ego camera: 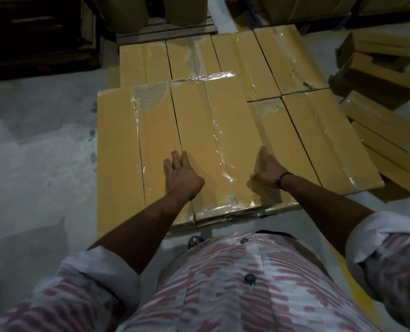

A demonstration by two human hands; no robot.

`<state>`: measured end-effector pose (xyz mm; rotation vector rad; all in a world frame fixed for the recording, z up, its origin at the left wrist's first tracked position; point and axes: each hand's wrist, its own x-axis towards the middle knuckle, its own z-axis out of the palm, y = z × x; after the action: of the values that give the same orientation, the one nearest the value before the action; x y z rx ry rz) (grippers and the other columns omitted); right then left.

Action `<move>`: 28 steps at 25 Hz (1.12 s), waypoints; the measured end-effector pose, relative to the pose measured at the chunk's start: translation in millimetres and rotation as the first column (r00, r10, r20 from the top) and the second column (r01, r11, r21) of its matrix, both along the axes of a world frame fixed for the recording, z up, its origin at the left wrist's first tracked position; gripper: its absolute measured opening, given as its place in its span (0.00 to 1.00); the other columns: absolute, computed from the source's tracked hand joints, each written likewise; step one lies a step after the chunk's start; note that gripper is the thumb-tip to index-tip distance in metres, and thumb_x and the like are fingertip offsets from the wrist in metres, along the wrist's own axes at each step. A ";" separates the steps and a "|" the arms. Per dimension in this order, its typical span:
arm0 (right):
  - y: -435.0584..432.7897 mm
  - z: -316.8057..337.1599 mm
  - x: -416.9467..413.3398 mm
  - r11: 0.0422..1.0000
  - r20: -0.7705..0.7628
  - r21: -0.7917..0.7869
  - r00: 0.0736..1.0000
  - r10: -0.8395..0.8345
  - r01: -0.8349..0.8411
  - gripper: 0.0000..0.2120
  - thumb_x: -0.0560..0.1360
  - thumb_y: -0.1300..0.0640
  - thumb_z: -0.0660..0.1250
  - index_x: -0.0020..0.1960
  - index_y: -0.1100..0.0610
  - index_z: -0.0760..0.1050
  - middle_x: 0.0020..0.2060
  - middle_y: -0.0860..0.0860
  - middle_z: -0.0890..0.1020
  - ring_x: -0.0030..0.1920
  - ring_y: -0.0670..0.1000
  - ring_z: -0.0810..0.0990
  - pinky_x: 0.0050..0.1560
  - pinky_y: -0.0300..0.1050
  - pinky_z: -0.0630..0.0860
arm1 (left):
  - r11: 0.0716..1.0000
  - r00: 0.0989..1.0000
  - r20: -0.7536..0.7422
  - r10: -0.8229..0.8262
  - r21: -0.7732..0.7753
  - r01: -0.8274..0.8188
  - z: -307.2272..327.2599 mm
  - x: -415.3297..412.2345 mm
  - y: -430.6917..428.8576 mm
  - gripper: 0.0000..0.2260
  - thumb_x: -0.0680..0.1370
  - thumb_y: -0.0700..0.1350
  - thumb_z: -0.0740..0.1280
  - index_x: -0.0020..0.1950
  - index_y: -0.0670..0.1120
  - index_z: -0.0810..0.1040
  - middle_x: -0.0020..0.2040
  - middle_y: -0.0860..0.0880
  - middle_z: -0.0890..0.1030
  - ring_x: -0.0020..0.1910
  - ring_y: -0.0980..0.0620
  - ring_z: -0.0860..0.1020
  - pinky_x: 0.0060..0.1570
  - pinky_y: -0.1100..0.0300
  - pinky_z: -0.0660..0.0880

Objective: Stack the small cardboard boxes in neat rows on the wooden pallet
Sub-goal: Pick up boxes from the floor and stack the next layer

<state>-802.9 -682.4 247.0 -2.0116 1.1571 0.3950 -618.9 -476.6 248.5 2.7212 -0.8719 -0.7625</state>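
Flat tan cardboard boxes with clear tape lie side by side in two rows in front of me. The middle box of the near row sits a little higher than its neighbours. My left hand lies flat on its left edge, fingers straight. My right hand presses against its right side, fingers straight, a dark band on the wrist. To its left lies another box, to its right a lower one. The far row holds several boxes. The pallet under them is hidden.
A loose pile of the same boxes lies on the floor at the right. Grey concrete floor spreads to the left. Dark wooden pallets and large cartons stand at the back.
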 end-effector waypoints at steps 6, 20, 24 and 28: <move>17.5 -3.4 5.7 0.993 -0.108 -0.095 0.992 0.060 -0.070 0.60 0.72 0.34 0.71 0.80 0.51 0.28 0.81 0.59 0.39 0.78 0.64 0.57 0.75 0.58 0.63 | 0.981 0.987 0.092 -0.128 0.157 0.113 3.5 -2.2 -1.6 0.41 0.79 0.55 0.59 0.83 0.43 0.38 0.82 0.38 0.37 0.80 0.32 0.41 0.79 0.40 0.48; 7.1 13.6 -148.6 0.941 -0.068 -0.320 0.993 0.091 -0.108 0.44 0.80 0.36 0.58 0.81 0.51 0.33 0.82 0.55 0.43 0.77 0.60 0.62 0.70 0.59 0.65 | 0.944 0.955 0.154 -0.254 -0.174 0.280 -3.3 -182.0 -50.2 0.31 0.81 0.63 0.60 0.80 0.49 0.62 0.84 0.43 0.44 0.81 0.37 0.39 0.78 0.39 0.47; -16.9 25.6 -233.6 0.933 -0.018 -0.360 0.999 -0.035 0.026 0.44 0.80 0.36 0.57 0.82 0.52 0.34 0.82 0.56 0.45 0.78 0.60 0.59 0.71 0.59 0.65 | 0.905 0.932 0.107 -0.348 -0.220 0.363 8.1 -256.4 -92.5 0.31 0.81 0.65 0.58 0.81 0.52 0.61 0.84 0.44 0.43 0.81 0.39 0.37 0.78 0.39 0.45; -40.2 38.7 -326.9 0.898 0.040 -0.377 0.973 -0.228 0.226 0.43 0.80 0.35 0.58 0.82 0.52 0.37 0.82 0.55 0.46 0.78 0.60 0.58 0.70 0.59 0.65 | 0.849 0.889 0.056 -0.454 -0.276 0.450 27.2 -333.9 -149.0 0.31 0.81 0.65 0.59 0.81 0.53 0.60 0.84 0.43 0.42 0.81 0.37 0.38 0.77 0.39 0.46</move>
<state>-1129.8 -722.6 285.7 -2.1637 1.5475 0.0558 -952.8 -625.6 275.7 2.2783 -1.5244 -0.6629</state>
